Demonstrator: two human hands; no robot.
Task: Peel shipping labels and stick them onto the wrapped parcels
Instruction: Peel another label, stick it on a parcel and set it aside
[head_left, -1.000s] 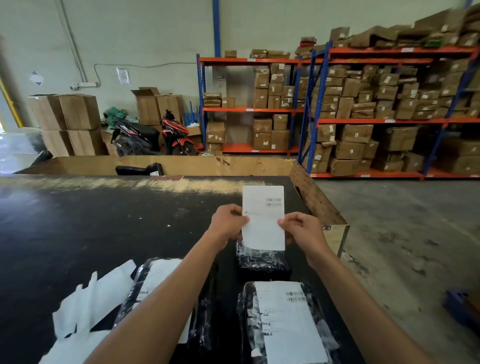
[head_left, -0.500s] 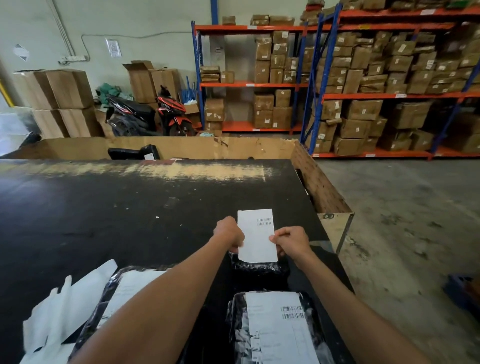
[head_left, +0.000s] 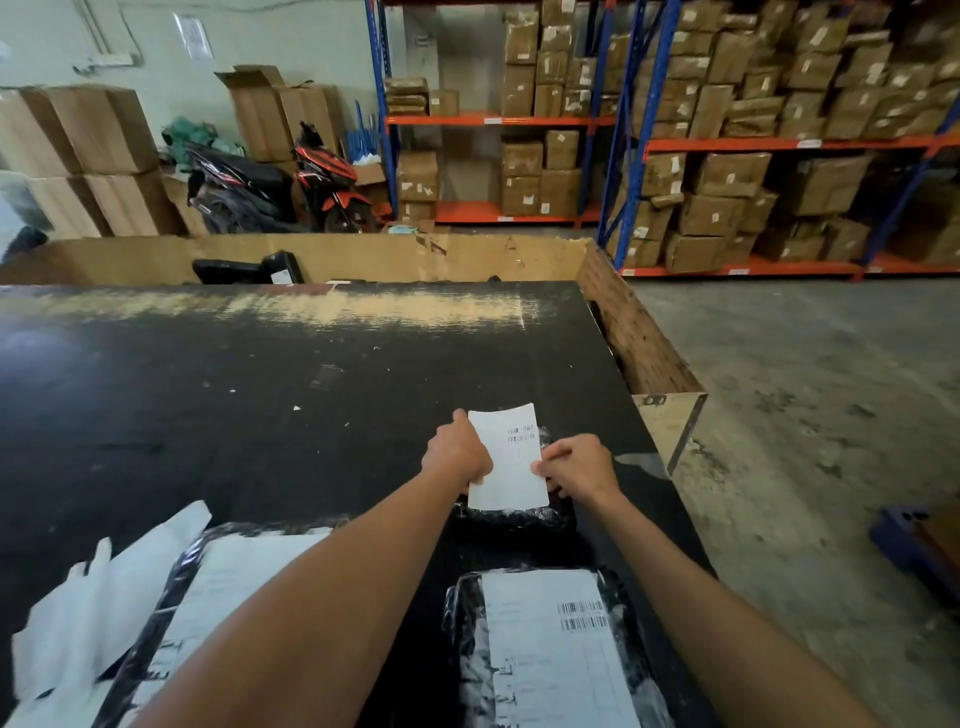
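White shipping label (head_left: 506, 460) has come down from chest height to just above the small black-wrapped parcel (head_left: 514, 517) near the counter's (head_left: 208, 395) right edge. Left hand (head_left: 457, 454) and right hand (head_left: 574, 465) each pinch a side edge; sticking looks imminent.

The shipping label (head_left: 509, 457) now sits lower than a second ago, down against the black-wrapped parcel (head_left: 514, 517) instead of held upright in the air above it. Both hands come down with it: the left hand (head_left: 457, 454) pinches its left edge, the right hand (head_left: 576, 467) its right edge (whether the label is fully stuck is not clear). The camera also tips down, so the shelves slide up out of view.
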